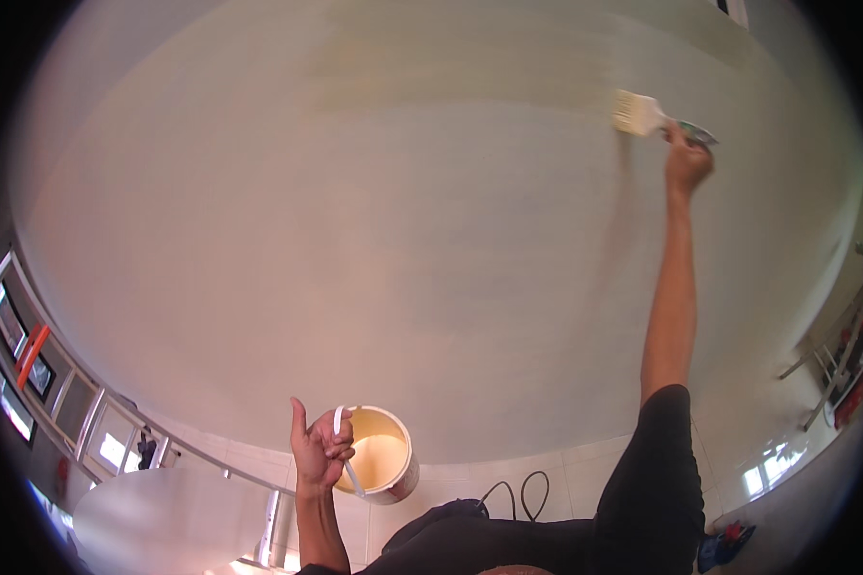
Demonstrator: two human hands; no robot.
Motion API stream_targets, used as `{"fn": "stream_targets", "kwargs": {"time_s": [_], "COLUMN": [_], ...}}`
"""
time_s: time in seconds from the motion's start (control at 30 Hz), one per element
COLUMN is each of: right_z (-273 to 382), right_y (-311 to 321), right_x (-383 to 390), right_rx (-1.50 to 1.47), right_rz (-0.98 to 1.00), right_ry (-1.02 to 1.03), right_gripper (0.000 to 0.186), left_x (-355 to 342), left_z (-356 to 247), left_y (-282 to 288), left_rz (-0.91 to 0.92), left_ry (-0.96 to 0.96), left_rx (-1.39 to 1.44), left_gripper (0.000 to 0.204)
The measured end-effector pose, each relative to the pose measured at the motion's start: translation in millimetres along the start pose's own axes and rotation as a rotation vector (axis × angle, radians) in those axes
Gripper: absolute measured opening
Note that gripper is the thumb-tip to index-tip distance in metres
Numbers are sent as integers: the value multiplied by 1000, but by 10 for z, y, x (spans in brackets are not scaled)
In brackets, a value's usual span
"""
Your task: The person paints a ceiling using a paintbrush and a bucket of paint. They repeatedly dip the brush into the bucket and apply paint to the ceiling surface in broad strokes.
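My right arm is stretched up and to the right, and my right hand (689,165) is closed around the handle of a wide paintbrush (640,113). The brush's pale bristles point left and lie at or very close to the wall (431,259); contact cannot be made out for sure. Low in front of me, my left hand (322,448) has its fingers curled around the white handle of a bucket (404,476), thumb sticking up. Inside the bucket is cream-coloured paint (379,458). A darker, greenish band (470,62) runs across the upper wall.
On the left stands a metal frame (91,422) like a ladder or scaffold, with an orange part (33,356) on it. A pale board (168,517) lies below it. A thin looped cable (534,495) shows beside my body. At far right is another metal frame (839,379) on the floor.
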State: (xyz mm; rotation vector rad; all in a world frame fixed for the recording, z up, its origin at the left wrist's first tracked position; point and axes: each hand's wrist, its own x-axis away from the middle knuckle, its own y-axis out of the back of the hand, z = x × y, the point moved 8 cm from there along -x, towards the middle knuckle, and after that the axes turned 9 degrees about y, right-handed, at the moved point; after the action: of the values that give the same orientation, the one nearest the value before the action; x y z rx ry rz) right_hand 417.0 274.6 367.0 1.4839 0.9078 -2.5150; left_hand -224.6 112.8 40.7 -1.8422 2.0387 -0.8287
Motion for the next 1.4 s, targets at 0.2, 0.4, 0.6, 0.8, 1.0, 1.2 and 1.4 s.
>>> {"fn": "stream_targets", "kwargs": {"time_s": [0.2,0.4,0.6,0.8,1.0,1.2,1.4], "right_z": [157,1310,2447,2988,3294,3254,3188], "right_y": [817,818,745,647,589,653,728], "right_x": [328,1805,3352,4293,4984,5456,5610], "right_rx": [-136,-543,-826,-653,-503,-443,-460], "right_rz": [-40,557,1133,1552,1855,2079,1988], "right_ry": [-96,-392,-606,-257,191,158,362], "right_gripper": [24,17,18,17,31,29,22], "left_x": [12,-21,25,-14,-85,-112,-110], "left_z": [0,-22,-65,-66,-19,65,81], "left_y": [-48,-113,-211,-267,-253,-288,-413], "left_rz": [71,126,223,250,261,301,318], "left_ry": [21,73,111,166,199,246,249], "left_rx": [25,-22,-15,-5,-72,-32,-43], "left_gripper": [93,97,100,100,103,106,108]}}
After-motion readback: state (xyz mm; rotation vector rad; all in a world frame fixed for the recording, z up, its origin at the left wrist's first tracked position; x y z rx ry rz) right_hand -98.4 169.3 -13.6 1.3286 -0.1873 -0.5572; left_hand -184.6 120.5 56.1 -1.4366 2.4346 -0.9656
